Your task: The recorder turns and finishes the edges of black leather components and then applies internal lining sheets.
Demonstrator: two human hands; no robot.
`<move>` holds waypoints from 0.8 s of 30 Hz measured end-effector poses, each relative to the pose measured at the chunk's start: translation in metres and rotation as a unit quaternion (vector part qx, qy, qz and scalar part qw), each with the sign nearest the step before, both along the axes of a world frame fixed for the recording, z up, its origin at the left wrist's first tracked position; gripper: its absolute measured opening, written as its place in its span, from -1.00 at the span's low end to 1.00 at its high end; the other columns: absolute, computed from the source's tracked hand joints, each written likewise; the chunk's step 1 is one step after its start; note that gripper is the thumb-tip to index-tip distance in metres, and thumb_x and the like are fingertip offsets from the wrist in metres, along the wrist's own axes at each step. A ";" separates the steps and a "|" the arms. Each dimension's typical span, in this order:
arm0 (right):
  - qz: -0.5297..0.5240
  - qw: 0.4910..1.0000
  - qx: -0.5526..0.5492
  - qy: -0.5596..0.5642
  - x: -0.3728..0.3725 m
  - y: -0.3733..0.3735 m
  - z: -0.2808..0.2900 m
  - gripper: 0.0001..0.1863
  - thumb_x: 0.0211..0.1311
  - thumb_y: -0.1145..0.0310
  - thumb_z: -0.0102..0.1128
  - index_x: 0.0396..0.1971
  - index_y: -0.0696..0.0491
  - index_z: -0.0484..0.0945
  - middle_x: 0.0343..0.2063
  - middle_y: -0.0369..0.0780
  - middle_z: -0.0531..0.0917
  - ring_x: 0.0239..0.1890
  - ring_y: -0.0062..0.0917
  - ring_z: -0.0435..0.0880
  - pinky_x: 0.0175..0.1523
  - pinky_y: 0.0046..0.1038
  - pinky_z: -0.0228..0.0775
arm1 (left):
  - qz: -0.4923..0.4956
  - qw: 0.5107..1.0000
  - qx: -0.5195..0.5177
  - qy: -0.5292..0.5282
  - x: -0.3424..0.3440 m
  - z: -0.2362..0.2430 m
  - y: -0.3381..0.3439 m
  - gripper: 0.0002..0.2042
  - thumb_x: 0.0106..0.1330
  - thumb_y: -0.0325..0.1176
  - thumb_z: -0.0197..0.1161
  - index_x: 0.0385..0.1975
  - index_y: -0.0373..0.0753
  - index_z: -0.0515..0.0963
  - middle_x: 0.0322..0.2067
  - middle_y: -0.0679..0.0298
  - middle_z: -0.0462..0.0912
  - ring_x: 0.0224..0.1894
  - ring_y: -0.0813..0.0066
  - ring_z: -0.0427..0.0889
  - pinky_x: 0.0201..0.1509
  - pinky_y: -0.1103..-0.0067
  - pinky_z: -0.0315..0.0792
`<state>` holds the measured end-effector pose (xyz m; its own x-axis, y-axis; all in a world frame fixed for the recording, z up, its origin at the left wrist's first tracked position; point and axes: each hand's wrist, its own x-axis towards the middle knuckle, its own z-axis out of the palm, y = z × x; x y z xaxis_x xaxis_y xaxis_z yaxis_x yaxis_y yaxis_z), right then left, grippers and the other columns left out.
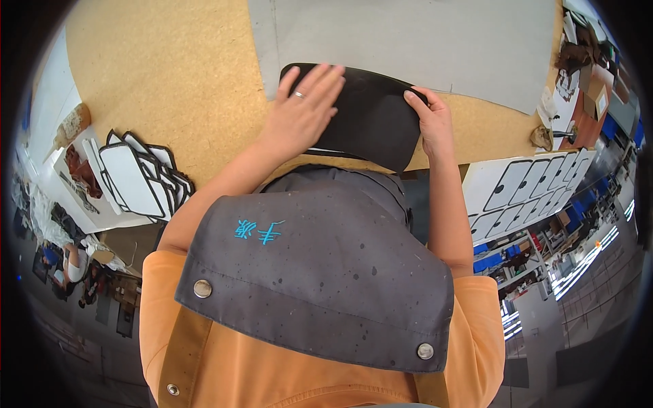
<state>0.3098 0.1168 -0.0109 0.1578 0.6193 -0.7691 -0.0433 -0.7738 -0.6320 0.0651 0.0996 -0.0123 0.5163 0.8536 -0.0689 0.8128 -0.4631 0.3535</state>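
In front of me is a black, flexible flat piece point(371, 115) with rounded corners, perhaps leather or a similar sheet. It lies partly on a grey mat and partly on the table, and its near right part hangs toward the table's edge. My left hand point(306, 105) rests flat on its left part, fingers stretched out, a ring on one of them. With thumb and fingers my right hand point(433, 119) grips the piece at its far right corner. A thin white edge point(330, 151) shows beneath its near left side.
A grey mat point(408, 41) covers the far part of the tan table point(170, 75). At left stands a loose pile of white, black-edged panels point(139, 173). White panels with black outlines point(530, 183) are at right, below a tape-like brown roll point(541, 138). My dark apron point(320, 258) lies close to the table edge.
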 end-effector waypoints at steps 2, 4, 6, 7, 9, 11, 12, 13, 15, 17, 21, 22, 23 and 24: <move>0.000 1.000 0.005 0.011 0.000 0.000 -0.001 -0.80 0.13 0.43 0.25 -0.25 0.16 0.57 -0.47 -0.31 0.62 -0.46 -0.72 0.57 -0.37 -0.67 0.39 | -0.023 0.999 -0.025 -0.033 0.006 -0.005 -0.004 -0.51 0.19 -0.25 0.17 0.15 -0.15 0.33 0.24 0.36 0.25 0.29 0.50 0.18 0.33 0.38 -0.03; -0.005 1.000 0.009 0.012 -0.001 -0.001 -0.002 -0.81 0.13 0.43 0.25 -0.25 0.16 0.57 -0.47 -0.31 0.62 -0.46 -0.72 0.56 -0.38 -0.67 0.39 | -0.010 1.000 -0.014 -0.008 0.010 -0.009 -0.003 -0.49 0.20 -0.23 0.16 0.18 -0.14 0.30 0.24 0.38 0.25 0.28 0.52 0.19 0.32 0.40 -0.01; -0.009 1.000 0.012 0.015 -0.001 -0.001 -0.003 -0.81 0.13 0.43 0.24 -0.26 0.16 0.57 -0.47 -0.31 0.62 -0.46 -0.72 0.56 -0.38 -0.67 0.39 | -0.012 1.000 -0.016 0.003 0.014 -0.008 -0.002 -0.49 0.20 -0.22 0.16 0.18 -0.14 0.30 0.24 0.38 0.25 0.28 0.52 0.19 0.32 0.41 -0.01; -0.001 1.000 0.013 0.011 -0.001 -0.001 -0.003 -0.82 0.14 0.42 0.24 -0.28 0.16 0.58 -0.47 -0.32 0.62 -0.46 -0.72 0.56 -0.38 -0.67 0.39 | -0.010 1.000 -0.015 0.011 0.016 -0.008 -0.002 -0.48 0.21 -0.22 0.16 0.18 -0.14 0.29 0.24 0.39 0.24 0.28 0.52 0.19 0.32 0.40 0.00; 0.003 1.000 0.014 0.007 -0.003 0.000 -0.003 -0.83 0.14 0.42 0.23 -0.29 0.16 0.58 -0.48 -0.32 0.62 -0.46 -0.72 0.56 -0.38 -0.67 0.39 | -0.012 1.000 -0.012 0.020 0.019 -0.007 -0.001 -0.48 0.21 -0.21 0.16 0.19 -0.14 0.29 0.25 0.39 0.23 0.28 0.53 0.19 0.33 0.40 0.00; 0.010 1.000 0.019 0.001 -0.005 0.001 -0.002 -0.84 0.15 0.41 0.22 -0.31 0.17 0.58 -0.49 -0.32 0.62 -0.47 -0.73 0.55 -0.39 -0.67 0.39 | 0.006 0.999 -0.032 0.007 0.024 -0.006 0.000 -0.47 0.21 -0.19 0.15 0.19 -0.15 0.29 0.26 0.39 0.21 0.29 0.54 0.18 0.34 0.40 -0.02; 0.005 1.000 0.021 0.001 -0.004 0.000 -0.004 -0.84 0.15 0.41 0.22 -0.31 0.17 0.58 -0.49 -0.32 0.62 -0.47 -0.73 0.55 -0.39 -0.67 0.39 | 0.001 1.000 -0.031 0.007 0.027 -0.005 0.000 -0.47 0.21 -0.19 0.15 0.19 -0.15 0.29 0.26 0.39 0.21 0.29 0.54 0.18 0.34 0.40 -0.02; 0.012 0.999 0.031 0.001 -0.003 -0.001 -0.007 -0.83 0.15 0.40 0.22 -0.31 0.17 0.58 -0.50 -0.31 0.62 -0.48 -0.73 0.55 -0.40 -0.67 0.38 | -0.030 0.999 -0.019 0.006 0.029 -0.005 0.000 -0.47 0.21 -0.18 0.15 0.19 -0.16 0.29 0.27 0.38 0.20 0.29 0.52 0.17 0.35 0.39 -0.04; 0.015 0.999 0.042 0.000 -0.003 -0.002 -0.011 -0.82 0.15 0.39 0.21 -0.30 0.17 0.58 -0.51 -0.31 0.62 -0.49 -0.73 0.55 -0.41 -0.67 0.38 | -0.078 0.997 -0.012 -0.008 0.035 -0.003 0.002 -0.47 0.21 -0.16 0.14 0.18 -0.18 0.30 0.26 0.34 0.20 0.30 0.49 0.17 0.36 0.39 -0.04; 0.039 0.997 0.054 -0.030 -0.004 -0.003 -0.013 -0.79 0.14 0.35 0.22 -0.29 0.17 0.58 -0.52 -0.31 0.62 -0.51 -0.73 0.54 -0.43 -0.66 0.37 | -0.075 0.997 -0.008 0.000 0.041 -0.007 0.002 -0.49 0.21 -0.17 0.14 0.16 -0.18 0.32 0.25 0.34 0.23 0.29 0.49 0.18 0.35 0.39 -0.01; 0.064 0.994 0.061 -0.056 0.000 -0.004 -0.007 -0.75 0.14 0.30 0.22 -0.29 0.16 0.58 -0.53 -0.29 0.62 -0.52 -0.73 0.54 -0.44 -0.65 0.37 | -0.067 0.998 0.009 0.016 0.046 -0.009 0.006 -0.55 0.22 -0.20 0.13 0.11 -0.18 0.37 0.17 0.35 0.34 0.25 0.49 0.24 0.30 0.41 0.10; 0.103 0.993 0.043 -0.043 0.003 0.000 -0.002 -0.75 0.15 0.29 0.22 -0.27 0.16 0.58 -0.51 -0.31 0.61 -0.49 -0.73 0.55 -0.41 -0.66 0.38 | -0.071 0.997 0.010 0.017 0.046 -0.009 0.007 -0.55 0.22 -0.20 0.13 0.11 -0.18 0.37 0.17 0.35 0.34 0.25 0.49 0.24 0.30 0.41 0.10; 0.141 0.989 0.024 -0.029 0.007 0.003 0.005 -0.75 0.17 0.29 0.22 -0.26 0.16 0.58 -0.49 -0.33 0.60 -0.47 -0.73 0.56 -0.39 -0.67 0.40 | -0.071 0.997 0.012 0.017 0.045 -0.009 0.008 -0.57 0.22 -0.21 0.13 0.10 -0.17 0.38 0.16 0.35 0.36 0.24 0.49 0.26 0.29 0.42 0.11; 0.138 0.990 0.025 -0.029 0.009 0.006 0.013 -0.75 0.17 0.29 0.22 -0.26 0.16 0.58 -0.49 -0.33 0.60 -0.47 -0.73 0.56 -0.39 -0.67 0.40 | -0.070 0.997 0.014 0.018 0.045 -0.008 0.008 -0.58 0.22 -0.22 0.13 0.09 -0.16 0.39 0.14 0.35 0.38 0.22 0.48 0.28 0.28 0.42 0.12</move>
<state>0.3191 0.1229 0.0024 0.0205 0.6821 -0.7310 0.2020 -0.7189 -0.6651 0.1101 0.1080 -0.0206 0.6289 0.7746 -0.0668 0.7506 -0.5825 0.3117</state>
